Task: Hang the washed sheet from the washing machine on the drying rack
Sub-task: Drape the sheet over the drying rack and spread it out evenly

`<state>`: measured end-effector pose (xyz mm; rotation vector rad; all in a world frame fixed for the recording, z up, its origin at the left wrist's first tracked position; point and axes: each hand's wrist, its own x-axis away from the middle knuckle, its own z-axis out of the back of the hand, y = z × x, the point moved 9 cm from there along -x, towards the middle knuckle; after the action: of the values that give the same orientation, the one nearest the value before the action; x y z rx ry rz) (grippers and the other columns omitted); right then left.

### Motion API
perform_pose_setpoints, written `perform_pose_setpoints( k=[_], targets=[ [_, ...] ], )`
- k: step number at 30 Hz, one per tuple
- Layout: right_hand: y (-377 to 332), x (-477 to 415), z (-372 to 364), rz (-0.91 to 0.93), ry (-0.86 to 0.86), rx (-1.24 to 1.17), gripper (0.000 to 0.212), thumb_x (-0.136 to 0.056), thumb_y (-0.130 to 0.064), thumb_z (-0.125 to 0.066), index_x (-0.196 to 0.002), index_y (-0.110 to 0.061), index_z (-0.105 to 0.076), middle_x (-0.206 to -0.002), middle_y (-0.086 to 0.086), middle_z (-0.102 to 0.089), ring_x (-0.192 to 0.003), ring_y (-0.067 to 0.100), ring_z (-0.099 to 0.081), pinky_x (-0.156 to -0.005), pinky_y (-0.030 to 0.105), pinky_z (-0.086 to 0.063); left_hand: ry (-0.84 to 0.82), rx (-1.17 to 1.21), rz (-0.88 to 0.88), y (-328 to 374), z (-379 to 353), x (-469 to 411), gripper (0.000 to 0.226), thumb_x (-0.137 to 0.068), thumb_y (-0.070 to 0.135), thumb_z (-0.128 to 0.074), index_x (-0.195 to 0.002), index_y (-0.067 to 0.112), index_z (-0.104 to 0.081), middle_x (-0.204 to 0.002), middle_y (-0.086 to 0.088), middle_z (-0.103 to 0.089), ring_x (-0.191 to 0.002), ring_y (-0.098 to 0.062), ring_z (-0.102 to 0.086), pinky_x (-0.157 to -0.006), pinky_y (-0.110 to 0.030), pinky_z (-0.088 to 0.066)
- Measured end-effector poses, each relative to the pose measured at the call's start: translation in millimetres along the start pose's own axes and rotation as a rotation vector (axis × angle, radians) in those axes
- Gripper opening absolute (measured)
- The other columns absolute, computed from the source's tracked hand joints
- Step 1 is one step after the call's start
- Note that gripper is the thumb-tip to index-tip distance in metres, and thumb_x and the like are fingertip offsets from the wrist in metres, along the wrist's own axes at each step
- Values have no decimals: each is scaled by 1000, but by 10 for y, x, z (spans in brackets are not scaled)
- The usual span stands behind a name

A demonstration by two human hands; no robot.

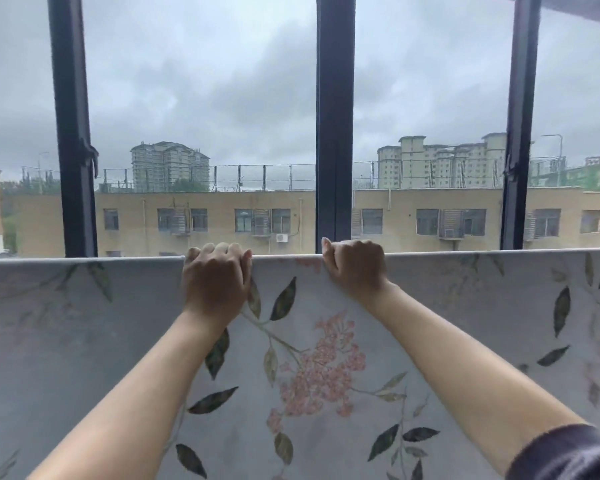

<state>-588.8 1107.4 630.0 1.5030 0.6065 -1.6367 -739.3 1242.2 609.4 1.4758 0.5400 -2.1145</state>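
Sleeve [568,452] is dark and bunched on the right arm, bottom right corner. Both forearms are bare, reaching up and forward. Sheet [84,341]: grey with dark leaves and pink flower print, draped over a straight horizontal line across the full width, hanging flat on the person's side. Whatever bar carries it is covered by fabric, can't see it. Left hand [217,275]: fingers curled over the top fold, gripping the sheet. Right hand [355,265]: same, fingers hooked over the fold, thumb at the edge, gripping the sheet. Hands near each other at mid-width, not touching. Behind: window frame [335,116] with three dark uprights, beige building [215,206] opposite, overcast sky.
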Motion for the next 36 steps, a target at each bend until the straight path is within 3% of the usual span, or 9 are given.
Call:
perform_pose_setpoints(
  k=[3, 7, 13, 19, 21, 25, 29, 33, 36],
  targets=[
    [-511, -73, -171, -15, -78, -1, 59, -93, -36, -30, -47, -14, -61, -38, 0, -50, -31, 21, -48, -45, 18, -26, -18, 9, -8, 18, 6, -2, 49, -95, 35, -27, -69, 10, -61, -64, -6, -62, -59, -26, -58, -69, -36, -44],
    [-558, -107, -113, -34, -38, -1, 52, -91, -32, -43, -44, -15, -58, -35, -2, -46, -27, 20, -43, -41, 16, -26, 5, 10, -49, -142, 43, 24, 46, -95, 34, -28, -69, 11, -58, -64, -6, -61, -59, -27, -59, -69, -36, -44],
    [-323, -38, -118, -34, -58, -48, 62, -96, -36, -26, -46, -13, -53, -37, -1, -40, -30, 22, -45, -38, 24, -41, 9, -19, 8, -891, 138, 97, 48, -94, 34, -26, -71, 8, -59, -69, -10, -65, -67, -31, -61, -74, -41, -42],
    [-484, -85, -61, -9, -35, 9, 49, -94, -31, -33, -45, -23, -36, -40, -9, -26, -29, 15, -27, -42, 12, -16, 60, -43, 50, -1638, 316, 155, 48, -93, 32, -25, -68, 6, -57, -67, -15, -63, -65, -34, -59, -72, -42, -41],
    [-591, -115, -80, -36, -47, 2, 51, -94, -31, -32, -45, -22, -38, -38, -8, -28, -29, 14, -29, -44, 11, -14, 64, -17, 53, -1728, 320, 150, 48, -93, 32, -26, -67, 6, -57, -64, -14, -61, -61, -32, -58, -71, -42, -42],
    [-1241, -260, -235, -49, -69, 12, 61, -94, -35, -26, -43, -15, -51, -36, 1, -46, -31, 21, -47, -43, 20, -32, 41, -8, 0, -1769, 264, 127, 49, -93, 34, -27, -64, 10, -57, -60, -10, -60, -56, -28, -56, -70, -39, -44],
    [-2173, -425, -389, -27, -135, 62, 57, -96, -32, -32, -45, -16, -50, -39, -3, -40, -33, 18, -46, -45, 19, -26, -16, 19, -47, -1798, 215, 109, 46, -92, 35, -30, -65, 11, -59, -62, -9, -62, -59, -28, -59, -69, -36, -46],
    [-2250, -425, -332, -60, -103, 75, 58, -94, -32, -30, -42, -16, -51, -36, -3, -44, -30, 17, -43, -43, 16, -16, -7, 31, -139, -2009, 288, 148, 42, -92, 33, -33, -67, 11, -58, -62, -7, -61, -57, -28, -60, -65, -35, -47],
    [-2128, -422, -263, -88, -94, 99, 59, -92, -32, -30, -41, -14, -51, -36, 2, -48, -30, 21, -47, -46, 18, -22, 7, 15, -120, -2457, 363, 174, 46, -94, 33, -30, -66, 10, -57, -60, -8, -60, -54, -29, -58, -64, -37, -46]
  ],
)
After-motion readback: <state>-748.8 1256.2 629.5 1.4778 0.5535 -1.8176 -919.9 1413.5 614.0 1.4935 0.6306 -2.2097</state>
